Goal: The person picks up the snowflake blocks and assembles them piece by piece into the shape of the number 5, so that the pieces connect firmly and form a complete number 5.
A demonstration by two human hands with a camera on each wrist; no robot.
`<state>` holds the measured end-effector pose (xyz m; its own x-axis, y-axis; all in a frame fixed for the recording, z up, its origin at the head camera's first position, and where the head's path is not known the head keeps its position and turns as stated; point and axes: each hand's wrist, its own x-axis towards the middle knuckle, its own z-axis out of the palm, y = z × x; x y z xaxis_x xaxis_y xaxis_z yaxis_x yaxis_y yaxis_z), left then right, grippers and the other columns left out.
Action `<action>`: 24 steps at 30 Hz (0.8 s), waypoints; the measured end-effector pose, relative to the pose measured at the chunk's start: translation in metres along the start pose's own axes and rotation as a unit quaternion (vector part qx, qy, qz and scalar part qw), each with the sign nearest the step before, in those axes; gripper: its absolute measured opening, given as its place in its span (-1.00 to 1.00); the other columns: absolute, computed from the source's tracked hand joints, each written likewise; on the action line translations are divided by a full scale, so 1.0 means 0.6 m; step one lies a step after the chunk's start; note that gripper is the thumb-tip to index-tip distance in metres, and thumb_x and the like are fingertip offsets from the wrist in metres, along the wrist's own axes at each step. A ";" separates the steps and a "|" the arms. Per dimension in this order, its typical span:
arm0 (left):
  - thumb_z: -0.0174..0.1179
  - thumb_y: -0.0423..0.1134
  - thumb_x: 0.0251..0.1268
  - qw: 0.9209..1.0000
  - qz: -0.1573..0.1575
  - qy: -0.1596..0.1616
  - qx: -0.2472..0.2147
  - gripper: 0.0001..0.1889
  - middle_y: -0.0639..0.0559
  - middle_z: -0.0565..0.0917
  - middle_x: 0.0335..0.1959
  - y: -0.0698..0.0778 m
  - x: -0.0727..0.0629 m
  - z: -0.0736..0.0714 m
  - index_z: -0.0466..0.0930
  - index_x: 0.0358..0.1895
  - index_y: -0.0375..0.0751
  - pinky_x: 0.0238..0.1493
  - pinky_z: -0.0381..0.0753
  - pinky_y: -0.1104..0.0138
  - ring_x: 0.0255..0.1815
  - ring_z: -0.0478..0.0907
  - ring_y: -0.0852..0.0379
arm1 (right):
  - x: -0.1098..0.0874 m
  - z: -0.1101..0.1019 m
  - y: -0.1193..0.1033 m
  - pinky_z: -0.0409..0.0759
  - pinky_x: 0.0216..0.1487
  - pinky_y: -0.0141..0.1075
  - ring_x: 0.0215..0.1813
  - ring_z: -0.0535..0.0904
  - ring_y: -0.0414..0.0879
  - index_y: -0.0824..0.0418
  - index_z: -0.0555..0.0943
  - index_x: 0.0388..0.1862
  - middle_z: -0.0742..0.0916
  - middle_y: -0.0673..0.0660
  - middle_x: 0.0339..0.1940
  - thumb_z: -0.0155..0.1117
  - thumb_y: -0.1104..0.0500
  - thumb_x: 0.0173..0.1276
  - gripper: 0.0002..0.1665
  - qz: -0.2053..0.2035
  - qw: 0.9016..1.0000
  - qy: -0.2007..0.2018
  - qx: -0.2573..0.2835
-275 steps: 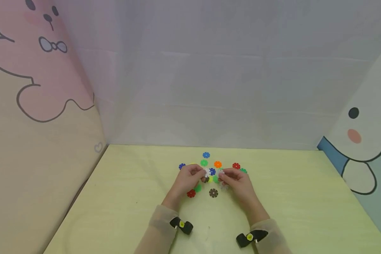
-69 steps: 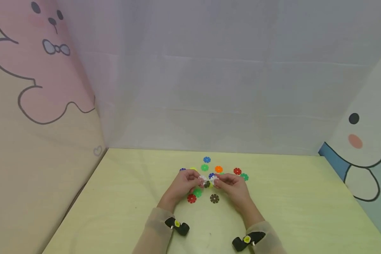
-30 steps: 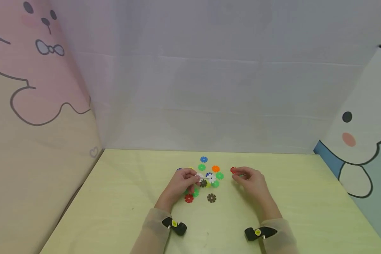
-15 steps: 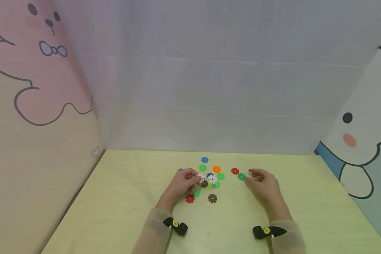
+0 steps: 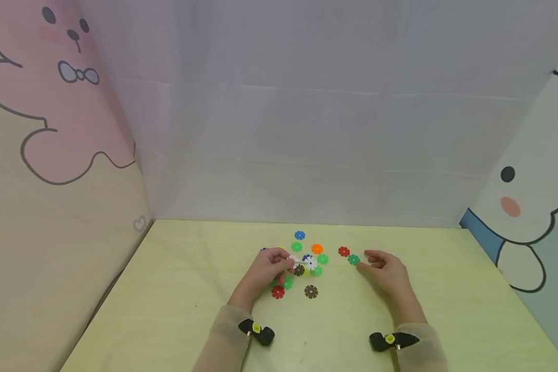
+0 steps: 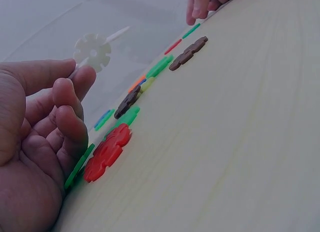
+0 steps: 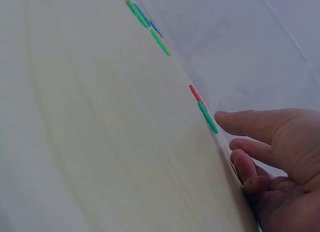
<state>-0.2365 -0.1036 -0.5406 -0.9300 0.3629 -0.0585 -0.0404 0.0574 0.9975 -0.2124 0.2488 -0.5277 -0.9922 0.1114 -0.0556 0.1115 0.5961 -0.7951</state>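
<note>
My left hand (image 5: 266, 267) pinches a small chain of white notched plastic discs (image 5: 311, 263) between thumb and fingertips. The left wrist view shows one white disc (image 6: 102, 48) facing the camera, with edge-on white pieces slotted into it on both sides. The pinched end is partly hidden by the fingers (image 6: 82, 78). My right hand (image 5: 390, 275) is low over the table at the right, fingers relaxed and holding nothing. Its thumb tip is right by a green disc (image 5: 354, 260), which lies beside a red disc (image 5: 344, 251).
Several loose discs lie around the left hand: blue (image 5: 299, 235), orange (image 5: 317, 249), light green (image 5: 296, 247), brown (image 5: 311, 292) and red (image 5: 278, 292). Some are partly covered by the left hand. A pale backdrop (image 5: 279, 170) rises behind the yellowish table (image 5: 190, 341).
Earlier both hands held white discs, which came together and are now joined. My right hand let go and moved right, past the red disc to the green one. The left hand stayed put.
</note>
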 end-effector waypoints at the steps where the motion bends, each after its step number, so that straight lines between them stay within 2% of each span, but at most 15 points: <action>1: 0.36 -0.26 0.58 1.000 0.000 0.000 0.000 -0.86 -0.07 0.82 -0.33 0.000 0.000 0.000 0.71 -0.09 -0.30 -0.48 0.55 0.38 -0.61 0.48 0.17 | 0.000 0.000 0.000 0.57 0.09 -0.16 0.13 0.64 0.10 0.30 0.68 0.38 0.76 0.28 0.19 0.58 -0.02 0.44 -0.34 0.001 1.000 0.000 0.000; 7: 0.37 -0.24 0.57 1.000 -0.001 0.000 0.000 -0.85 -0.06 0.82 -0.33 -0.003 0.002 0.000 0.71 -0.10 -0.29 -0.48 0.54 0.38 -0.61 0.48 0.18 | -0.001 0.005 -0.004 0.56 0.08 -0.14 0.11 0.62 0.09 0.26 0.69 0.39 0.75 0.27 0.16 0.57 0.01 0.45 -0.37 -0.003 1.000 -0.005 -0.005; 13: 0.37 -0.23 0.57 1.000 -0.003 0.001 0.000 -0.85 -0.06 0.82 -0.32 -0.004 0.004 -0.001 0.71 -0.09 -0.28 -0.48 0.55 0.37 -0.61 0.48 0.18 | -0.002 0.011 -0.012 0.53 0.01 -0.11 0.03 0.58 0.07 0.25 0.76 0.29 0.74 0.23 0.05 0.55 0.03 0.46 -0.48 -0.023 0.999 -0.012 -0.033; 19: 0.38 -0.23 0.56 1.000 -0.004 0.001 -0.001 -0.83 -0.06 0.82 -0.33 -0.005 0.003 -0.001 0.71 -0.09 -0.29 -0.49 0.54 0.37 -0.61 0.48 0.18 | 0.003 0.021 -0.011 0.52 0.00 -0.10 0.01 0.57 0.08 0.23 0.71 0.36 0.71 0.20 -0.03 0.57 -0.03 0.45 -0.39 -0.035 0.998 -0.008 -0.052; 24: 0.38 -0.22 0.57 1.000 -0.005 -0.001 -0.001 -0.83 -0.07 0.81 -0.33 -0.006 0.004 -0.001 0.71 -0.09 -0.29 -0.49 0.54 0.38 -0.61 0.48 0.18 | 0.004 0.024 -0.012 0.54 0.01 -0.08 -0.01 0.60 0.11 0.23 0.74 0.32 0.72 0.22 -0.07 0.58 0.05 0.44 -0.45 -0.045 0.997 -0.002 -0.062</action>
<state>-0.2389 -0.1035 -0.5444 -0.9289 0.3641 -0.0679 -0.0496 0.0596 0.9970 -0.2166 0.2336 -0.5309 -0.9987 0.0494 0.0103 0.0271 0.6973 -0.7162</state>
